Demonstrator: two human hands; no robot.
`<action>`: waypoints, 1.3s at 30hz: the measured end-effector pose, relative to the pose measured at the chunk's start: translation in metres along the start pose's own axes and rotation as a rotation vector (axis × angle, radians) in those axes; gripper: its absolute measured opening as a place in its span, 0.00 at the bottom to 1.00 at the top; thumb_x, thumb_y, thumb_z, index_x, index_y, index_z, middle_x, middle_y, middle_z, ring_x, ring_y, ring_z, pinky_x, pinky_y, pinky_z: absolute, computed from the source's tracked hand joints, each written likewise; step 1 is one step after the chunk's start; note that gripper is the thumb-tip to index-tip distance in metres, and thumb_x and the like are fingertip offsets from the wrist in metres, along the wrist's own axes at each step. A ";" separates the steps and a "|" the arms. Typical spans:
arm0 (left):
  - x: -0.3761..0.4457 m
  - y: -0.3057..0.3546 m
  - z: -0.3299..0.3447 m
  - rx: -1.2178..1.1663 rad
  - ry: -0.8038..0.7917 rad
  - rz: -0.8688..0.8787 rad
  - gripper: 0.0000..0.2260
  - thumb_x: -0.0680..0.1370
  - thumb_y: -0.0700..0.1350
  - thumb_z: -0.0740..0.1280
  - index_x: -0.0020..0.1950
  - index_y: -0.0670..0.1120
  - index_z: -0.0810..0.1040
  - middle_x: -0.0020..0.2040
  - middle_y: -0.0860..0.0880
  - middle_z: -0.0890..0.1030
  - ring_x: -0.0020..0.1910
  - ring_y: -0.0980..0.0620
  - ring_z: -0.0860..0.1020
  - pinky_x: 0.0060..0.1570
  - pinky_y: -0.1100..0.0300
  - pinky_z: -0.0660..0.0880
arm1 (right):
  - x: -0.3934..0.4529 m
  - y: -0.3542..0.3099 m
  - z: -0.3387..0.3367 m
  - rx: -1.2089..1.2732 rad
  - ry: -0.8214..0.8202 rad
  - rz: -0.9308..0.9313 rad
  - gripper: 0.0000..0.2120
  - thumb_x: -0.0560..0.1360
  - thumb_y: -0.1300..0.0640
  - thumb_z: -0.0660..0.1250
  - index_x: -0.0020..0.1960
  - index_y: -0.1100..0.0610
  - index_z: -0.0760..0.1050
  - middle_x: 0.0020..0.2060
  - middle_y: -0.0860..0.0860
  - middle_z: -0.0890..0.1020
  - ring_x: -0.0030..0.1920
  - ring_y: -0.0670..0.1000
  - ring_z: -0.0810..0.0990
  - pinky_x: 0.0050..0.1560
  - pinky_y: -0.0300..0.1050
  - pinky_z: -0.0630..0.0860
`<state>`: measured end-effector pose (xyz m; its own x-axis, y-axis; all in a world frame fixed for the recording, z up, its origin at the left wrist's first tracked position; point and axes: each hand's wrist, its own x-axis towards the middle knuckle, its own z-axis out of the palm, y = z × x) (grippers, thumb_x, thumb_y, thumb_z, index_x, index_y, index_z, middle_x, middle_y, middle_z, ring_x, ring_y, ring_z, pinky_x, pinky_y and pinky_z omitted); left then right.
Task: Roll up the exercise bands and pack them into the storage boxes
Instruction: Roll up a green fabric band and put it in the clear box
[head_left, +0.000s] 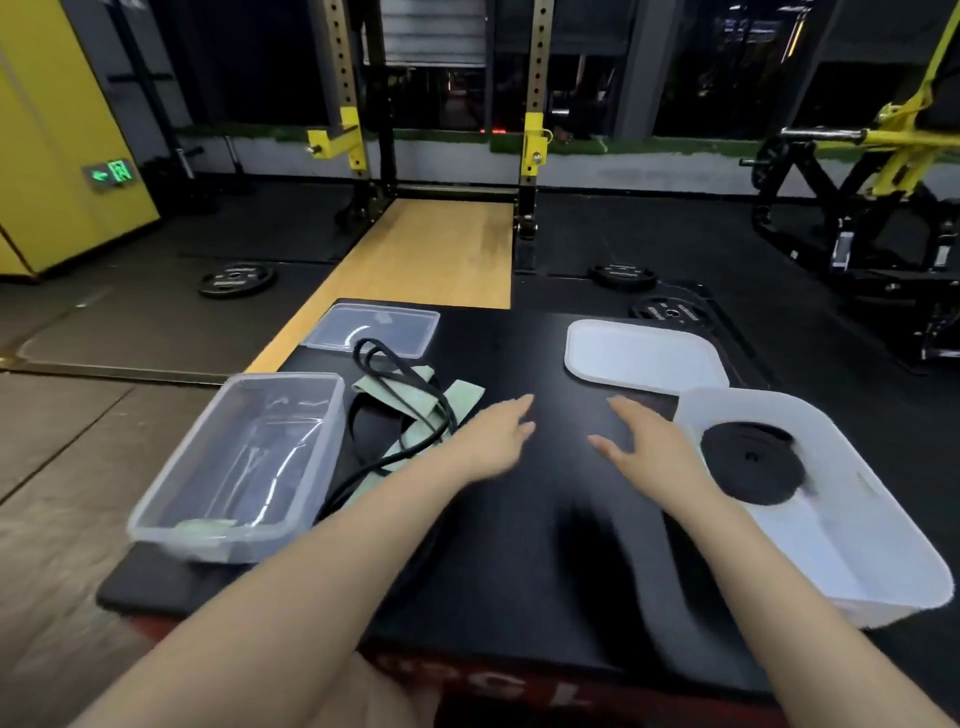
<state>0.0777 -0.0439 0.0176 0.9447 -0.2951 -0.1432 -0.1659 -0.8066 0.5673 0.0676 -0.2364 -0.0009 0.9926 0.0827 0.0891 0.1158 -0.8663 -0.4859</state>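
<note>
Both hands hover over the bare middle of the black tabletop (519, 519), and they hold nothing. The left hand (493, 441) has its fingers (522, 402) straight and close together, pointing forward. The right hand (644, 447) has its fingers (621, 405) a little spread and loose.

A black band (750, 462) sits rolled up in a flat round coil inside the white box (841, 545) on the right. It looks packed already. The white lid (644, 356) lies just behind that box, probably so the box stays open for more.

The clear box (239, 462) stands on the left with its clear lid (371, 330) set behind it. It looks ready to be filled.

Between the clear box and the left hand lies a messy pile. A light green band (415, 402) lies flat and floppy, and a thin black band (395, 369) loops over it. They are not rolled yet. I think the left hand is near them so it can pick one up next.
</note>
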 end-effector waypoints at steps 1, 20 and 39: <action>-0.011 -0.013 -0.008 0.030 0.018 -0.039 0.22 0.83 0.45 0.53 0.76 0.44 0.55 0.75 0.44 0.62 0.73 0.47 0.61 0.67 0.62 0.57 | -0.002 -0.011 0.009 0.012 -0.019 -0.024 0.28 0.77 0.49 0.64 0.74 0.55 0.62 0.73 0.49 0.65 0.73 0.50 0.62 0.70 0.42 0.58; -0.110 -0.117 -0.019 0.859 -0.258 -0.193 0.16 0.77 0.35 0.62 0.65 0.41 0.71 0.62 0.43 0.73 0.60 0.43 0.75 0.51 0.55 0.72 | -0.042 -0.144 0.156 -0.002 -0.405 -0.359 0.20 0.75 0.56 0.66 0.67 0.49 0.72 0.62 0.49 0.77 0.63 0.53 0.74 0.61 0.48 0.72; -0.113 -0.129 -0.018 1.120 -0.272 0.124 0.16 0.77 0.31 0.56 0.64 0.40 0.71 0.59 0.42 0.75 0.57 0.41 0.76 0.48 0.53 0.72 | -0.039 -0.143 0.165 -0.025 -0.288 -0.410 0.10 0.77 0.57 0.64 0.57 0.52 0.78 0.56 0.45 0.77 0.57 0.50 0.75 0.52 0.44 0.71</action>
<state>-0.0022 0.1023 -0.0245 0.8348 -0.3944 -0.3841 -0.5393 -0.7258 -0.4269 0.0180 -0.0345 -0.0779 0.8358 0.5486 0.0230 0.5013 -0.7453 -0.4397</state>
